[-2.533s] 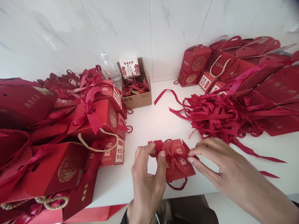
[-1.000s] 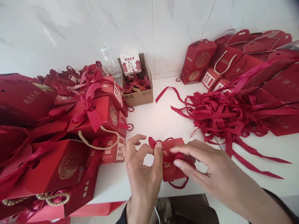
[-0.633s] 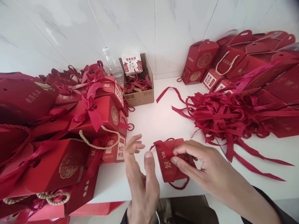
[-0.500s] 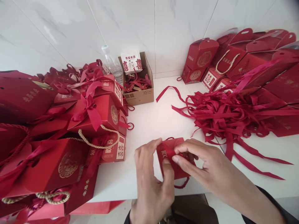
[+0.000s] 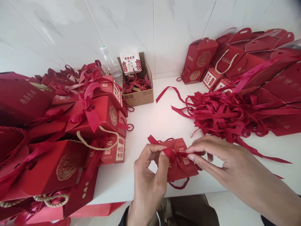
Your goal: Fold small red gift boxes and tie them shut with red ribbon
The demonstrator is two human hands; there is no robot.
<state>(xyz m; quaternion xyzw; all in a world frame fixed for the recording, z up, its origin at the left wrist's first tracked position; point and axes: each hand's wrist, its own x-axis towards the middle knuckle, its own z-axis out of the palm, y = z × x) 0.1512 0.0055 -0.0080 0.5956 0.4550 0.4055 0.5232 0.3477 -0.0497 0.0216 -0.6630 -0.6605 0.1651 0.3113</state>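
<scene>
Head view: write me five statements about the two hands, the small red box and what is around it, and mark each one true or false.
1. The left hand pinches the red ribbon on the small red box. True.
2. The right hand lies flat on the loose ribbon pile. False: the right hand has thumb and finger on the ribbon at the small red box.
3. A clear plastic bottle is left of the cardboard box in the picture. True.
4. The loose ribbon pile is left of the cardboard box. False: the loose ribbon pile is to its right.
5. A red rope handle shows on the small red box's near side. True.
</scene>
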